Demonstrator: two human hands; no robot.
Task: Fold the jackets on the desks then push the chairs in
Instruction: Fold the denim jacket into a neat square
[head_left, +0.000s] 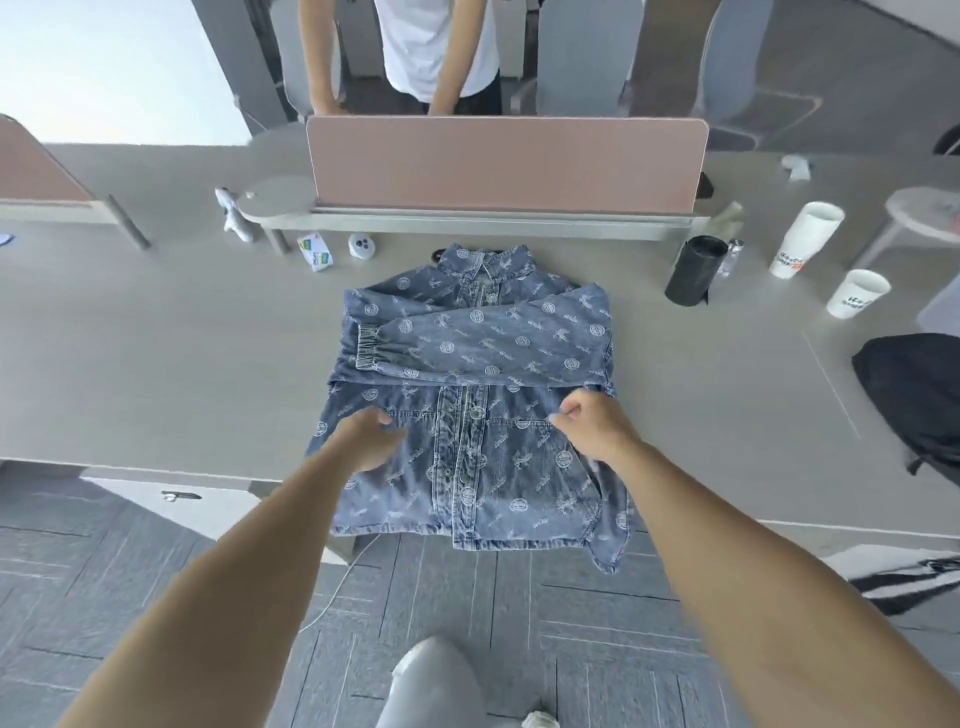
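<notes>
A blue patterned denim jacket (483, 374) lies face up on the grey desk (156, 364), collar toward the divider, both sleeves folded across its chest. Its hem hangs over the desk's near edge. My left hand (366, 434) hovers over the jacket's left front with fingers curled, thumb and fingers close to the fabric. Over the right front, just below the folded sleeve, is my right hand (589, 421) with fingers curled. Whether either hand pinches cloth I cannot tell. No chair is in view on my side.
A pink divider panel (506, 161) stands behind the jacket; a person stands beyond it. Right of the jacket are a black roll (696, 270), two white paper cups (805, 239) and a dark garment (914, 395). A small carton (314, 252) and round device (361, 245) sit at left.
</notes>
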